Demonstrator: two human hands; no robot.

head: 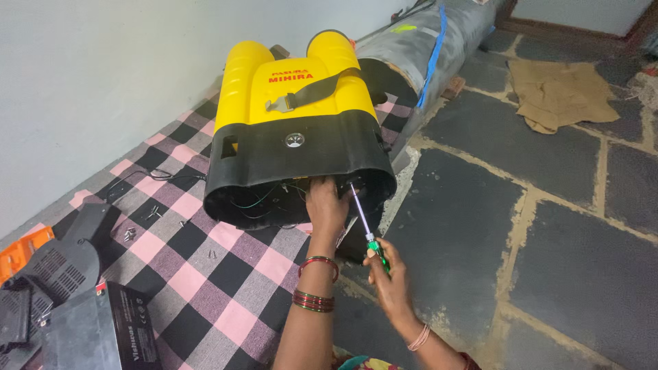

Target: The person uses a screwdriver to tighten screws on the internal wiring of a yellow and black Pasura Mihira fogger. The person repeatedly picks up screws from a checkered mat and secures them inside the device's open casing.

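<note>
A yellow backpack sprayer tank (295, 82) with a black base (301, 161) lies on its side on a pink, black and grey checked cloth (205, 274) spread over the floor, its open underside turned toward the person. The left hand (325, 205) reaches into the open base, where thin wires show; its fingers are hidden inside, so whether they are apart or together cannot be told. The right hand (387, 270) has its fingers closed around the green handle of a screwdriver (363, 219), whose shaft slants up to the rim of the base beside the left hand. Loose screws (130, 233) lie scattered on the cloth. A dark battery box (96, 329) sits at the lower left, well apart from the tank.
</note>
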